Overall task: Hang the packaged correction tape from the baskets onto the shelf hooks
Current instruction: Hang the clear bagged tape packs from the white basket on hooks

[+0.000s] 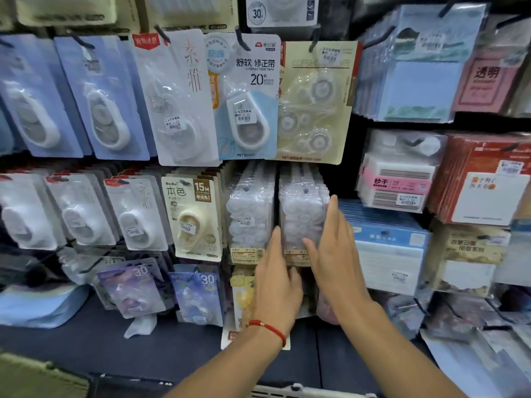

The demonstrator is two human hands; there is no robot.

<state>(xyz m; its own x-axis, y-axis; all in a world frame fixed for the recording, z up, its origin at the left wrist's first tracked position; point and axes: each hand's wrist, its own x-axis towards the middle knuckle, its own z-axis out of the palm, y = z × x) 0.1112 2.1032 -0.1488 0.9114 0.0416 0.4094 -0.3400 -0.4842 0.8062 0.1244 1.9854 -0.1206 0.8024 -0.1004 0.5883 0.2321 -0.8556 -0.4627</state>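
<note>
I am viewing a pegboard shelf through the head camera, with both hands raised to 1 stack of clear blister packs (pixel 301 222) of correction tape hanging on a hook in the middle row. The stack is hanging with its long axis vertical, its card strip at the bottom and its face pointing toward me. My left hand (pixel 277 285) is lying against the lower left edge of the stack, fingers straight and together, thumb reaching under the bottom card; it is touching rather than clenching. My right hand (pixel 334 254) is pressing flat along the right side of the same stack, fingers extended upward, grasping nothing. A red cord bracelet (pixel 268 328) is sitting on the left wrist.

A matching stack (pixel 248 219) is hanging just beside it on the left, also upright. Left of that, a cream pack (pixel 195 219) is showing "15M" and "BeBo". In the row above, a blue-and-white pack (pixel 248 96) is reading "CORRECTION TAPE" and "20", and a beige multi-reel pack (pixel 314 101) is hanging to its right with print too faint to read. Below, 2 purple and blue packs (pixel 198 297) are marked "30". A pack at the top (pixel 283 10) is showing "30". A white basket rim (pixel 301 392) is lying at the bottom edge.
</note>
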